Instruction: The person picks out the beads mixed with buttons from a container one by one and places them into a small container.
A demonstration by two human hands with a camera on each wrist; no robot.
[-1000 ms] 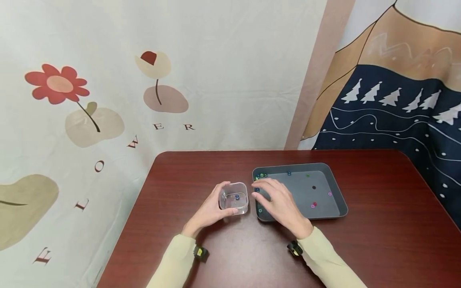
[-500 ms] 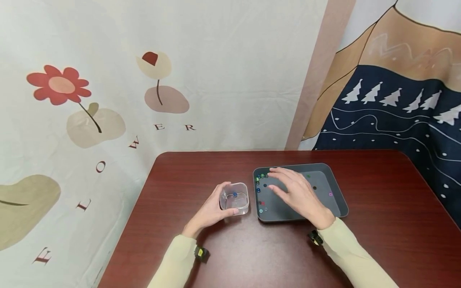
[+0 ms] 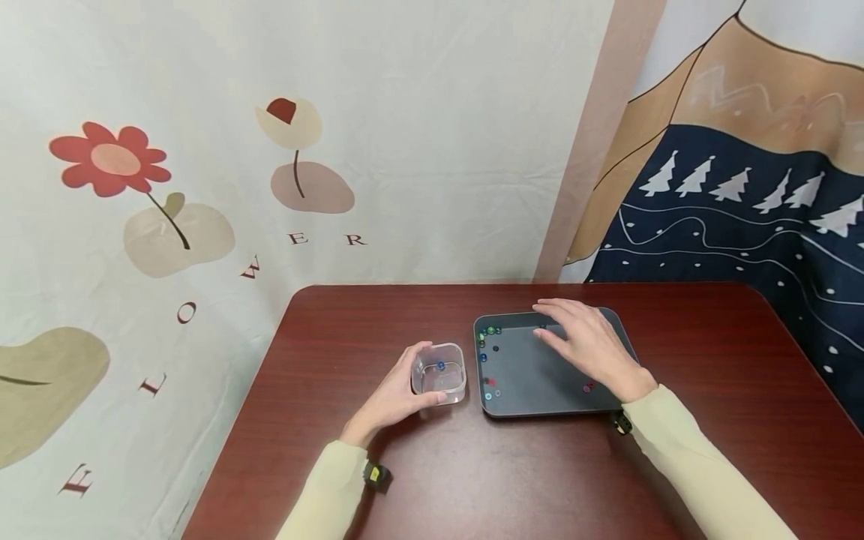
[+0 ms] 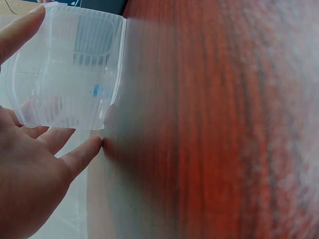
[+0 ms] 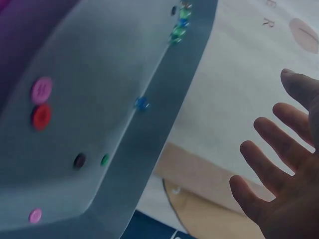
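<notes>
My left hand point(image 3: 391, 394) grips a clear plastic box point(image 3: 432, 384) on the table, thumb on the near side and fingers on the far side. A blue marble point(image 3: 442, 365) lies inside it. Over the back right of a grey tray point(image 3: 533, 382), my right hand point(image 3: 594, 345) is held with fingers spread and nothing in it. Pink point(image 5: 42, 90), red point(image 5: 41, 116), black point(image 5: 79, 160) and green point(image 5: 104, 160) buttons lie in the tray in the right wrist view. A blue marble point(image 5: 142, 103) sits at the tray wall. The right hand hides part of the tray.
Green and blue marbles point(image 3: 490, 330) gather in the tray's back left corner. Several buttons point(image 3: 489, 396) lie along its left side. The dark red wooden table point(image 3: 378, 315) ends at a printed cloth point(image 3: 432, 150) behind.
My right hand has moved right and slightly back, from the tray's left edge to above its right half, uncovering items on the left. The left hand and box stay put.
</notes>
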